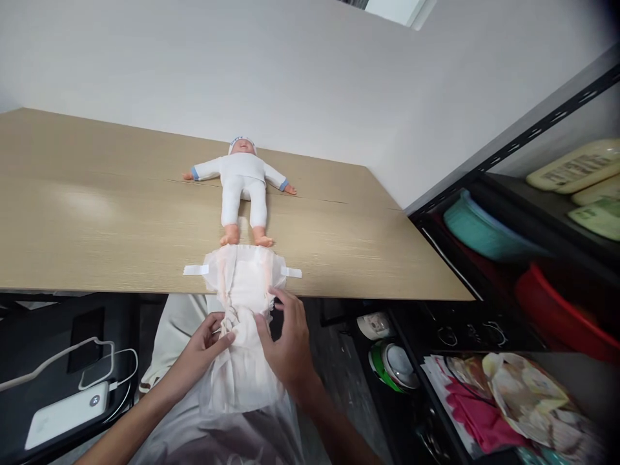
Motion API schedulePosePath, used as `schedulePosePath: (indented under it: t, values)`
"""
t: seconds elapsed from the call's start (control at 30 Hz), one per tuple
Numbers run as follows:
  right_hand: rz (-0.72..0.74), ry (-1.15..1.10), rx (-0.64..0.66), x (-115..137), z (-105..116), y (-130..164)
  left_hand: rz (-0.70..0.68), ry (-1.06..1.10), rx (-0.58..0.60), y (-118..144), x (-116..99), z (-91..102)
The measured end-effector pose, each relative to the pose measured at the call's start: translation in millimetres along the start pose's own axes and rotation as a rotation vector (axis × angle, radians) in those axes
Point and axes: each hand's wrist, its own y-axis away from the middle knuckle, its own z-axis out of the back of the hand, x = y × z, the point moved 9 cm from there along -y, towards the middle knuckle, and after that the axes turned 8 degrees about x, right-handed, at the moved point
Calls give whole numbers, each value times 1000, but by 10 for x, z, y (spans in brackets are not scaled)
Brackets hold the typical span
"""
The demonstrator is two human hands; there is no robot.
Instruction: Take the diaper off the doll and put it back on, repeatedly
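A white diaper (pixel 241 284) lies half on the wooden table (pixel 97 219), its near half hanging over the front edge onto my lap. My left hand (pixel 203 352) pinches the crumpled middle of the diaper from the left. From the right, my right hand (pixel 287 342) rests on the diaper with fingers spread over its side. Two white tabs stick out at the diaper's far corners. A baby doll (pixel 242 187) in white clothes and a cap lies on its back just beyond the diaper, feet towards me.
A black metal shelf (pixel 533 142) stands at the right with a teal bowl (pixel 477 229), a red basin (pixel 557 310), packets and cloths. At the lower left a white power bank (pixel 65 413) with cables lies on a dark surface. A white wall rises behind the table.
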Motion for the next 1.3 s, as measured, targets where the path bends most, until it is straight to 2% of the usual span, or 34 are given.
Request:
schedulePosePath:
  t: [0.1, 0.2, 0.3, 0.4, 0.5, 0.6, 0.67, 0.73, 0.77, 0.83, 0.97, 1.07, 1.2, 1.3]
  values:
    - [183, 99, 174, 202, -230, -471, -58, -137, -24, 11, -90, 15]
    - [192, 226, 365, 65, -554, -862, -125, -370, -36, 54, -313, 66]
    - [183, 317, 474, -159, -782, -1047, -281, -694, 14, 80, -734, 109]
    - [230, 346, 506, -248, -871, -1064, -532, -1029, -6, -23, -1317, 203]
    - [226, 349, 489, -266, -862, -1048, -741, -1309, -72, -427, -1915, 302]
    - [221, 343, 485, -253, -854, -1040, -820, -1555, -20, -1123, -2314, 292]
    - [218, 332, 488, -251, -852, -1041, -792, -1719, 133, -1612, -2352, 204]
    - [215, 322, 491, -256, -852, -1041, -766, -1854, 331, -1976, -2240, 74]
    - [213, 320, 492, -260, -851, -1040, -761, -1904, 409, -2102, -2167, 11]
    - [208, 321, 495, -267, -849, -1035, -782, -1966, 488, -2266, -2051, -103]
    - [212, 312, 507, -270, -845, -1032, -918, -1972, 534, -2353, -1972, -292]
    - [221, 283, 524, -284, -848, -1066, -1016, -1905, 563, -2335, -2043, -385]
    - [225, 270, 567, -361, -897, -1209, -1041, -1731, 610, -2323, -2339, -461]
    - [241, 312, 597, -436, -973, -1429, -1039, -1482, 634, -2297, -2748, -501]
